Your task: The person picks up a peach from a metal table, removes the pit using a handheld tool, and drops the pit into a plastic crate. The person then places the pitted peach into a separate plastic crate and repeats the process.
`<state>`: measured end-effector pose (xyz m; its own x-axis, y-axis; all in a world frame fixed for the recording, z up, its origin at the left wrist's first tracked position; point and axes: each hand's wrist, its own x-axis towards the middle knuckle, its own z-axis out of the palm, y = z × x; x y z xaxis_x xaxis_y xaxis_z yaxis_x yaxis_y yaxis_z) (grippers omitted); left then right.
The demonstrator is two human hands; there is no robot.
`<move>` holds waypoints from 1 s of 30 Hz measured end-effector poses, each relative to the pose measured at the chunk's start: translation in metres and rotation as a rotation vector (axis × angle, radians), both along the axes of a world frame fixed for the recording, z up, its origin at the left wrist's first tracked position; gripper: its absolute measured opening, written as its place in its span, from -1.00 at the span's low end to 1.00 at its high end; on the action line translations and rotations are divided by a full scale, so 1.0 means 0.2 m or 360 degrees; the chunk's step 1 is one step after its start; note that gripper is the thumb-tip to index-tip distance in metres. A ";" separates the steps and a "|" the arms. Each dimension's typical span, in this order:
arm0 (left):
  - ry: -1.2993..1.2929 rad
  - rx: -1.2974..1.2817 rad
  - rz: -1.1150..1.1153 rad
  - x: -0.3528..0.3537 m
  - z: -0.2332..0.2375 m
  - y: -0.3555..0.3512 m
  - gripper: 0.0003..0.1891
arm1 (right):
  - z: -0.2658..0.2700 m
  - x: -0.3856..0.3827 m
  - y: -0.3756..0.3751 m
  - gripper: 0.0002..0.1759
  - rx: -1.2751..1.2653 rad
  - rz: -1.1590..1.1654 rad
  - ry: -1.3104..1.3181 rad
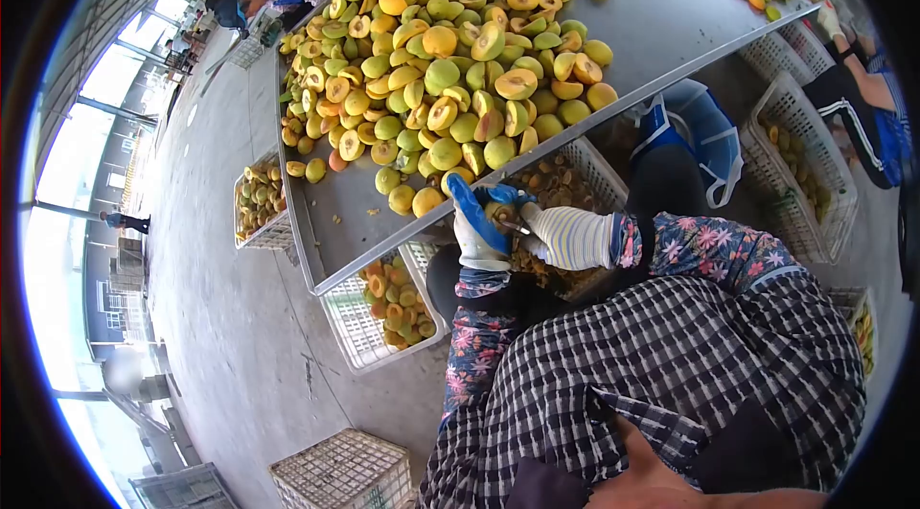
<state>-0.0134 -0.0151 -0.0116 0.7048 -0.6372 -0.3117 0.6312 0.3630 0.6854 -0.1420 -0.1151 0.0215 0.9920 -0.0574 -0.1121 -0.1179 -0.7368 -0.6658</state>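
Note:
My left hand [478, 228], in a blue-and-white glove, is closed around a peach half [499, 213] just past the near edge of the metal table [350, 226]. My right hand [567, 235] wears a glove with a striped cuff and is closed on a small metal tool [517, 227], its end against the fruit. The tool's exact kind is hard to make out, as its handle is hidden in the glove. Beyond my hands, a big heap of halved peaches [441, 73] covers the tabletop. Below them stands a crate [602, 172] with brown pits and scraps.
A white crate of peach halves [345, 322] is left of my legs; another crate [261, 239] stands by the table's far-left side. A blue bag [704, 130] hangs at right, near more crates [803, 92]. Co-workers sit at top left and right. An upturned crate [340, 466] lies behind.

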 end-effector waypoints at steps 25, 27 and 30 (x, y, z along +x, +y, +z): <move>-0.0224 -0.0136 -0.0196 0.03 0.04 -0.01 -0.25 | 0.03 -0.01 -0.05 -0.62 0.2722 -0.0208 0.0886; -0.0227 -0.0173 -0.0199 0.03 0.05 -0.01 -0.26 | 0.01 -0.01 -0.05 -0.62 0.2823 -0.0243 0.0921; -0.0212 -0.0084 -0.0196 0.01 0.08 -0.01 -0.37 | 0.01 -0.02 -0.07 -0.63 0.2789 -0.0229 0.0904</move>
